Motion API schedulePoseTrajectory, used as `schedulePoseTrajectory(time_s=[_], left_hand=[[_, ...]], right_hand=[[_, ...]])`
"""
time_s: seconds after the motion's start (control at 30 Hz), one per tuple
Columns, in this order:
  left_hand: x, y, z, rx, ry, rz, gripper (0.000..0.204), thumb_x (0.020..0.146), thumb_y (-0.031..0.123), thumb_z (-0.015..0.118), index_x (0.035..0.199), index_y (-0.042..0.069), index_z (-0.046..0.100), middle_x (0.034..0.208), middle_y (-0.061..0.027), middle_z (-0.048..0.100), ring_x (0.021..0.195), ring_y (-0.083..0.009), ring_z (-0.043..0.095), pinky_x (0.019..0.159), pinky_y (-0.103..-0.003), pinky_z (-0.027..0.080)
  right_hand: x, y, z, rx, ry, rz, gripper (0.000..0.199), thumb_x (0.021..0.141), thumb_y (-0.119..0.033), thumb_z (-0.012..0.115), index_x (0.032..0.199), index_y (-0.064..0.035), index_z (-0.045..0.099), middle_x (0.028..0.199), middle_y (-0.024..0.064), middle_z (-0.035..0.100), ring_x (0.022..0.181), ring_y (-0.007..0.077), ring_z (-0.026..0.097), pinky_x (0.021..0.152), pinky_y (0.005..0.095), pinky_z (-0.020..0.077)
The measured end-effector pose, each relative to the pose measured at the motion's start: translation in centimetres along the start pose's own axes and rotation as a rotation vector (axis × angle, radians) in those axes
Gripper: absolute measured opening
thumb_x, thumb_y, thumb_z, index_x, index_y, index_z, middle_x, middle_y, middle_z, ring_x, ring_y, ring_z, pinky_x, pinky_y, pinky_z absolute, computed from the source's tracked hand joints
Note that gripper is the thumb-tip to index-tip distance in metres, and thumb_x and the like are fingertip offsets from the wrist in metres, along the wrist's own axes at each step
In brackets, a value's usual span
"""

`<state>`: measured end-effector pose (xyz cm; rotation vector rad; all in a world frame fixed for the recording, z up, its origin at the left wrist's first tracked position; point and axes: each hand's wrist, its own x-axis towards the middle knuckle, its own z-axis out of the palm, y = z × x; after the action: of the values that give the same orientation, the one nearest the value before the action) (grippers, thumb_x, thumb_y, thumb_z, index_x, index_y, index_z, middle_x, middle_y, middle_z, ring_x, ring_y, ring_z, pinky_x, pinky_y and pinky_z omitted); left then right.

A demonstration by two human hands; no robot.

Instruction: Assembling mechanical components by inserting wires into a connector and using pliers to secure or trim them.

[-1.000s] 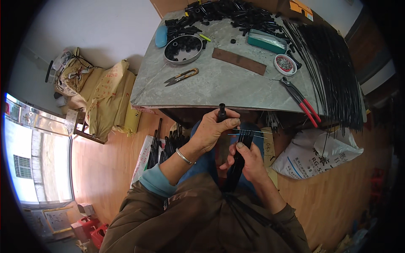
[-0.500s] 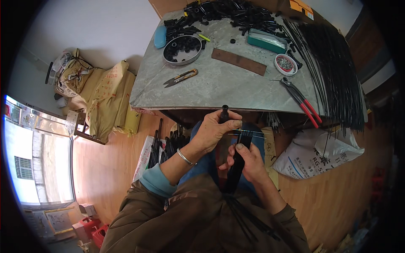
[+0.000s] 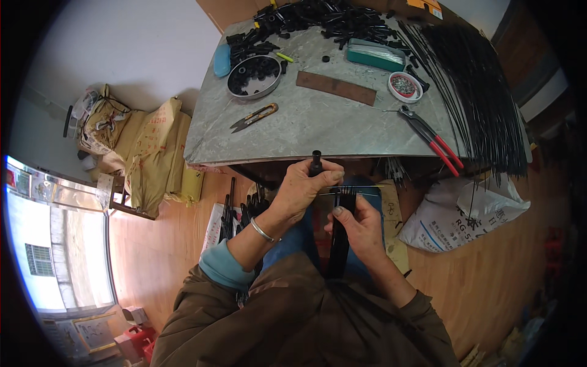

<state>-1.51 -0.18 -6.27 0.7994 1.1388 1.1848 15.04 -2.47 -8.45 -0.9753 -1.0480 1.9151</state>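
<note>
My left hand [image 3: 299, 191] is closed, with a short black tubular piece [image 3: 316, 160] standing up out of its fingers. Its thumb and fingertips also pinch one end of a thin wire [image 3: 369, 186], which runs to the right across the top of a black bundle. This bundle of slim black rods [image 3: 340, 248] hangs nearly upright over my lap, its upper ends spread like comb teeth. Around its upper part, my right hand [image 3: 361, 229] is wrapped with the thumb in front. How the wire meets the rod ends is too small to tell.
Ahead stands a grey table [image 3: 202, 144] with black tubular parts heaped at the back. On it lie a metal bowl [image 3: 279, 82], thread snips [image 3: 255, 117], a rusty flat bar [image 3: 336, 88], red-handled pincers [image 3: 431, 140] and long black rods [image 3: 477, 92]. A white sack [image 3: 446, 223] sits right.
The view has shifted, so the table things appear farther left. The bundle in my right hand has turned more upright. Both hands keep their holds.
</note>
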Motion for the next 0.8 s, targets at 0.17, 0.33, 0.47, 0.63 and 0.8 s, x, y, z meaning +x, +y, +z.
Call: schedulePoseTrajectory(time_s=[0.17,0.33,0.47,0.63,0.8], left_hand=[[-0.3,-0.8,-0.7,0.14,0.037,-0.014,0.04,0.094,0.028,0.057,0.118,-0.005,0.058,0.086,-0.0075,0.065,0.07,-0.0108,0.056,0.065,-0.023,0.046],[-2.5,-1.7,-0.2,0.15,0.015,-0.1,0.032,0.089,0.018,0.065,0.112,-0.005,0.06,0.078,-0.0046,0.064,0.065,-0.0098,0.056,0.06,-0.023,0.046],[-2.3,-2.1,0.2,0.056,0.045,-0.01,0.023,0.084,0.007,0.07,0.103,-0.003,0.063,0.077,-0.0047,0.063,0.066,-0.0104,0.057,0.058,-0.022,0.046],[-2.4,-3.0,0.4,-0.116,0.079,0.005,0.026,0.085,0.009,0.07,0.106,-0.004,0.06,0.08,-0.0048,0.063,0.067,-0.0091,0.057,0.059,-0.023,0.049],[-2.7,-3.1,0.5,-0.205,0.051,-0.007,0.027,0.086,0.008,0.068,0.108,-0.003,0.058,0.085,-0.0053,0.063,0.07,-0.0103,0.059,0.06,-0.024,0.049]], right_hand=[[-0.1,-0.1,-0.3,0.018,0.051,-0.029,0.019,0.092,-0.015,0.062,0.105,-0.0011,0.057,0.082,0.0056,0.062,0.067,0.0131,0.063,0.061,0.0239,0.0539],[0.2,0.0,-0.3,-0.023,0.037,-0.084,0.019,0.092,-0.015,0.062,0.105,-0.0014,0.059,0.084,0.0039,0.063,0.07,0.0109,0.062,0.062,0.0224,0.0532],[0.0,-0.2,0.1,0.029,0.024,-0.142,0.018,0.093,-0.013,0.061,0.106,-0.0013,0.06,0.086,0.0031,0.064,0.072,0.009,0.061,0.064,0.0213,0.0518],[0.7,0.1,-1.3,-0.36,-0.055,-0.167,0.017,0.093,-0.013,0.06,0.104,-0.001,0.064,0.089,0.003,0.066,0.079,0.0088,0.06,0.074,0.0233,0.0499],[1.2,0.3,-1.6,-0.228,-0.097,-0.059,0.016,0.092,-0.015,0.062,0.099,-0.0013,0.067,0.087,0.0018,0.067,0.079,0.0075,0.059,0.073,0.0224,0.0477]])
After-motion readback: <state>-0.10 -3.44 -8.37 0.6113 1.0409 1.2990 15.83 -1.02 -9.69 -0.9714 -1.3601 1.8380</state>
